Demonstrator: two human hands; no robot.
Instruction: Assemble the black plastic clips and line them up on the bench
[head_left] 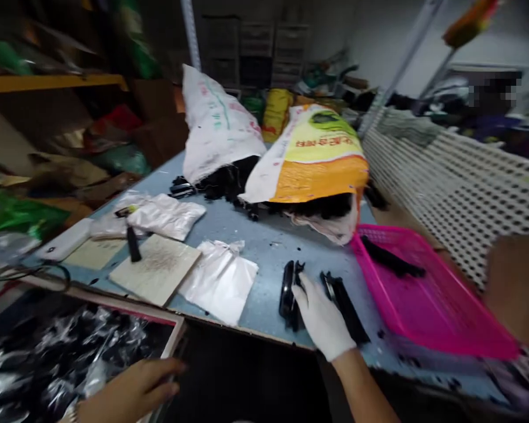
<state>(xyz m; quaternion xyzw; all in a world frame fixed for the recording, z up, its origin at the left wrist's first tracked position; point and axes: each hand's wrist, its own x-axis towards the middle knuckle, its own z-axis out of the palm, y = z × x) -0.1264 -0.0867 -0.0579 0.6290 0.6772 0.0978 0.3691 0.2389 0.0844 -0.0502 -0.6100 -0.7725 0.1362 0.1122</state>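
My right hand (320,314), in a white glove, lies on the blue table (264,241) near its front edge. Its fingers rest between two black plastic parts: one (288,291) to the left, which the fingers touch, and a longer one (346,308) to the right. My left hand (134,388), bare, is low at the left, below the table edge, with its fingers curled at the rim of a box (174,335) full of shiny black and clear bags. What the left fingers hold is hidden.
A pink basket (427,305) with one black part stands at the right. Two sacks (311,155) spilling black parts lie at the back. Clear bags (223,279), a wooden board (156,267) and a white perforated panel (458,182) are around.
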